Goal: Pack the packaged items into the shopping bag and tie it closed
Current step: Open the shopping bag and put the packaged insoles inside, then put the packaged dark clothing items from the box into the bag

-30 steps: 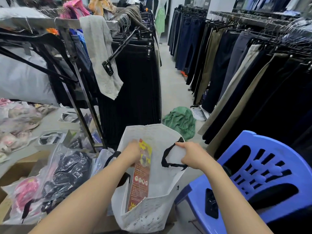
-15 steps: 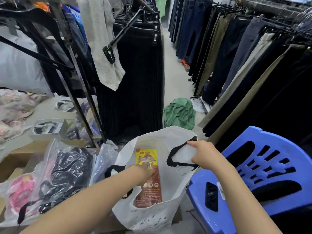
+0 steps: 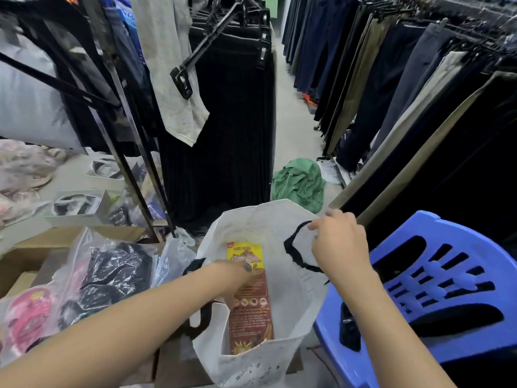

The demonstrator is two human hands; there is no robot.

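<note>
A white shopping bag with black handles stands open in front of me. Inside it lies a long red and yellow packaged item, pressed against the bag's inner wall. My left hand reaches down into the bag and holds that packet near its upper part; the fingers are partly hidden. My right hand pinches the bag's right rim beside its black handle and holds the mouth open. Clear plastic packets of dark and pink clothing lie to the left of the bag.
A blue plastic chair stands close on the right with a dark phone-like object on its seat. Racks of hanging trousers line both sides of the aisle. A green bundle lies on the floor ahead. Cardboard boxes sit at left.
My left hand has pushed the red and yellow packet deeper into the bag. My right hand has kept its hold on the rim, and my view has tilted downward.
</note>
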